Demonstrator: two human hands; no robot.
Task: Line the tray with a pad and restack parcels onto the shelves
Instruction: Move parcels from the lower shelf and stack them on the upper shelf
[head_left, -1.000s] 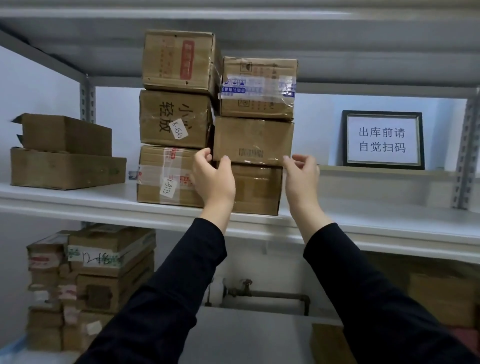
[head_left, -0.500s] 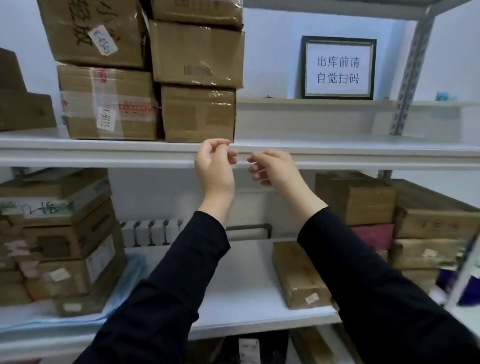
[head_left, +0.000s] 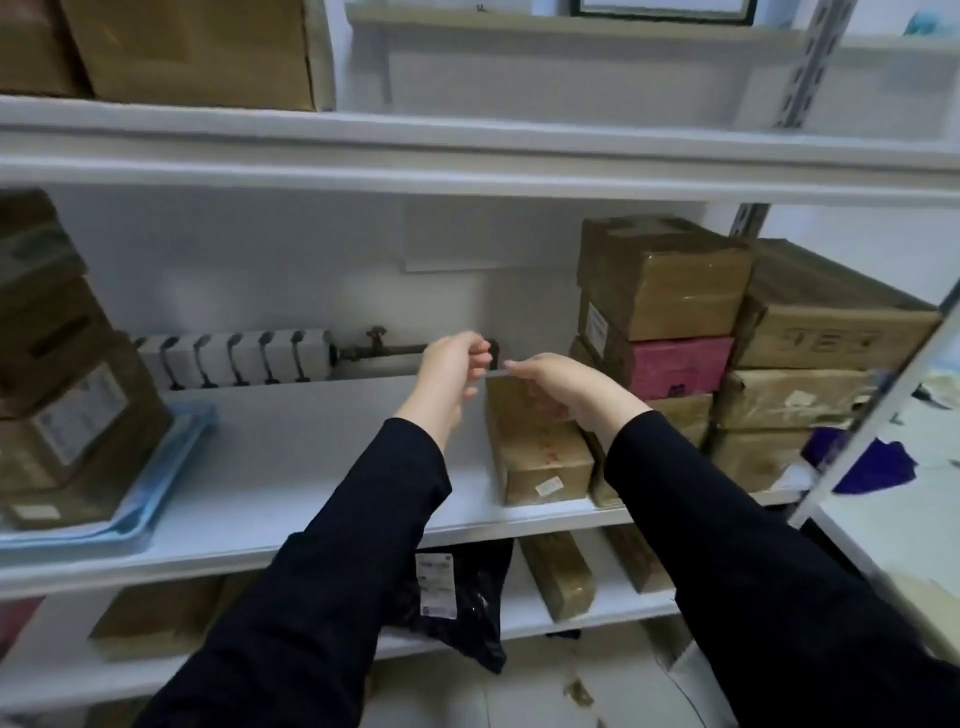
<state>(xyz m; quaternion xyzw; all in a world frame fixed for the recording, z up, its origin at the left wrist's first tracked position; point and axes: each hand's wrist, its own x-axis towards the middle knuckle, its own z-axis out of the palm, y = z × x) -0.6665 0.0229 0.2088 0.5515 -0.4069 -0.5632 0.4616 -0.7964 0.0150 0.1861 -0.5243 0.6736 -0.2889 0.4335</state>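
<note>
Left hand (head_left: 451, 375) and right hand (head_left: 569, 391) lower than before, by long parcel (head_left: 540, 457), fingers (head_left: 479, 354) loosely curled, empty.

The middle shelf (head_left: 311, 467) is white-painted and smooth, with a soft sheen. The slotted upright (head_left: 800, 67) at one o'clock is pale painted metal. The long parcel (head_left: 540, 457) at the centre is brown cardboard with a glossy taped face, and its label (head_left: 549, 487) is flat white paper. The pink parcel (head_left: 680, 364) at three o'clock is matt. The tray (head_left: 171, 467) at nine o'clock is smooth and pale blue, probably plastic, though blurred. At six o'clock the black mailer bag (head_left: 467, 623) is shiny, creased plastic film. The sleeves (head_left: 363, 545) are dark matt cloth.
</note>
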